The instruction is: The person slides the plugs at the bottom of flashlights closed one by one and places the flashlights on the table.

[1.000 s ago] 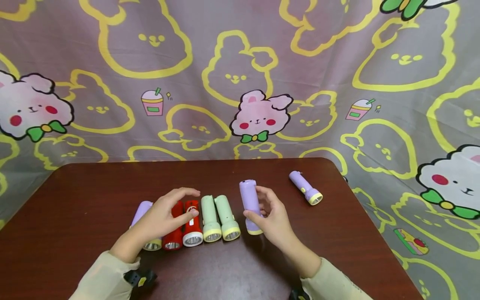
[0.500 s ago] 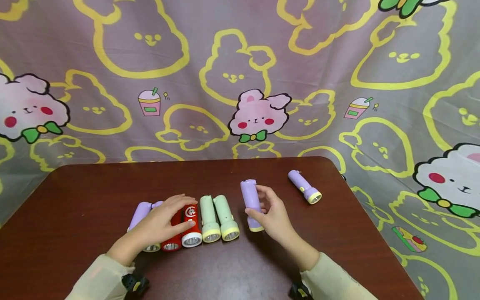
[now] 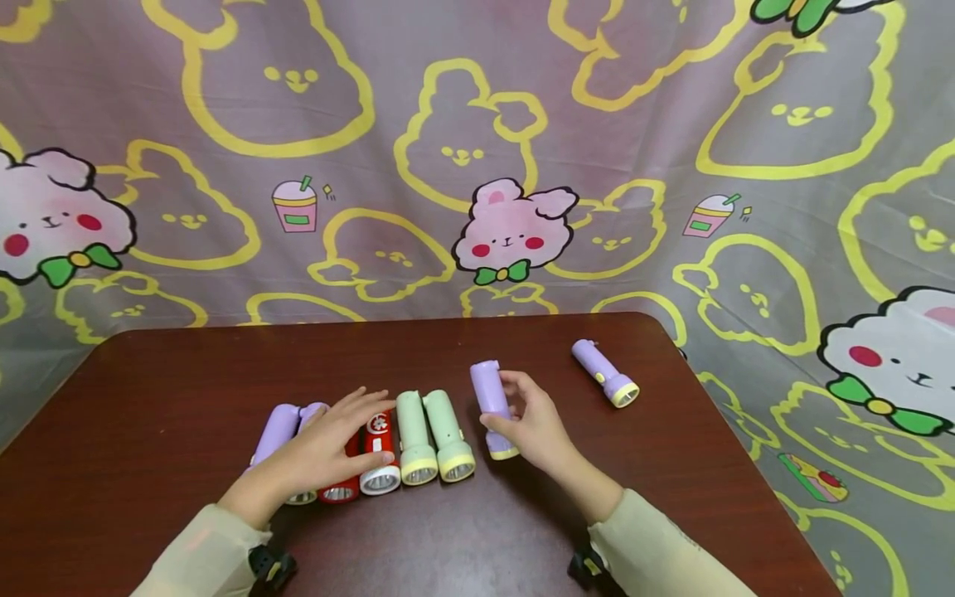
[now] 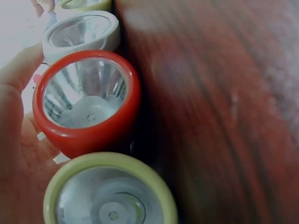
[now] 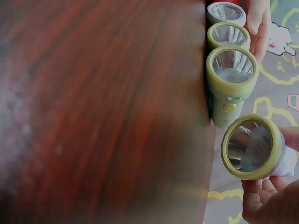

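Note:
My right hand (image 3: 545, 427) grips a purple flashlight (image 3: 488, 390), thumb on one side and fingers on the other. Its yellow-rimmed lens (image 5: 250, 144) faces the right wrist camera, and the body leans slightly above the table. My left hand (image 3: 317, 452) lies with fingers extended across a row of flashlights. Under it are a red flashlight (image 3: 339, 492), mostly covered, and a red one with a white rim (image 3: 380, 480), close to the thumb. To their right lie two pale green flashlights (image 3: 414, 423), side by side. Two purple flashlights (image 3: 276, 429) are partly hidden at the row's left end.
Another purple flashlight (image 3: 606, 373) lies apart at the back right of the dark brown table (image 3: 186, 390). Behind the table hangs a patterned curtain (image 3: 373, 191), which also runs along the right side.
My left hand has come down from above the red flashlights, its fingers flattening over them. My right hand has shifted slightly left with the purple flashlight, closer to the green ones.

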The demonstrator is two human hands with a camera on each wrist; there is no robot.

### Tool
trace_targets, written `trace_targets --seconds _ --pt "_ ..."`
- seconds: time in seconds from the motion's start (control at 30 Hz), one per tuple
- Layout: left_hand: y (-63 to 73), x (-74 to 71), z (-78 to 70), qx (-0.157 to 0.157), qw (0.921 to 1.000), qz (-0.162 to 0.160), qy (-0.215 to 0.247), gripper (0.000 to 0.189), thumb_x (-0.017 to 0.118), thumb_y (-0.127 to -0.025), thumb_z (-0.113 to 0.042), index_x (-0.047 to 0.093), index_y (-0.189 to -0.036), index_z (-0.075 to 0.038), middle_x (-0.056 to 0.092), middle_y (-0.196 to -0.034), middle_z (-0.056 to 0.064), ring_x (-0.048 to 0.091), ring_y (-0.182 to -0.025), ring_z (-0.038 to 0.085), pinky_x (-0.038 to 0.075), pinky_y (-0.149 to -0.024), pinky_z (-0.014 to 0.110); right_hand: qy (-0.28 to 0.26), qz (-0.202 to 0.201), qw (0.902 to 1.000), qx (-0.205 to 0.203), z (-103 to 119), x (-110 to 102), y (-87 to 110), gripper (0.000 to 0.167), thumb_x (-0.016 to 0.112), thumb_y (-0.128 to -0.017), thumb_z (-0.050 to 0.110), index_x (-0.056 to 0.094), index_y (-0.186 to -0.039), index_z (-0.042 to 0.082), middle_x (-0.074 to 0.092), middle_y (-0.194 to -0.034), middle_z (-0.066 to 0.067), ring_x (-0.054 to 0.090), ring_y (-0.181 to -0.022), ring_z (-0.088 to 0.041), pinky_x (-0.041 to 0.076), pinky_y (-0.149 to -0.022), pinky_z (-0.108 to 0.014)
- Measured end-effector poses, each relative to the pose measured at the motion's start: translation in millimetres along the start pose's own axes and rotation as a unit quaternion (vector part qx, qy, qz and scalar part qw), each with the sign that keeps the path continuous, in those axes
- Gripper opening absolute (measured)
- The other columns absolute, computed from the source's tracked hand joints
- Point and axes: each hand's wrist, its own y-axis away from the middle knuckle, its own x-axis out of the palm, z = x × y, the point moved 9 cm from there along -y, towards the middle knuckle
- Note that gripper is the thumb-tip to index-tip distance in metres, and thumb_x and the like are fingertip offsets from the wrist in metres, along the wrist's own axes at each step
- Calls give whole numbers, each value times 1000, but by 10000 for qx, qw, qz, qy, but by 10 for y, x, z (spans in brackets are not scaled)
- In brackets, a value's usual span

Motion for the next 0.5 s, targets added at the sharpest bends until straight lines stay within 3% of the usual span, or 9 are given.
trace_targets --seconds 0.13,0.5 --pt "-1 26 -3 -6 9999 103 122 73 70 -87 -53 51 -145 -13 44 -154 15 30 -145 48 22 -104 80 94 121 9999 55 -15 46 -19 56 81 -76 -1 57 -126 -1 68 -105 -18 61 -74 -17 53 -65 -27" --pt "-14 110 18 -128 9992 392 9 85 66 -84 -65 46 -148 -12 40 -157 14 27 -148 46 23 -107 78 568 413 9975 -33 -22 139 -52 57 83 -75 2 58 -126 -3 70 -104 -19 62 -79 -20 52 -68 -28"
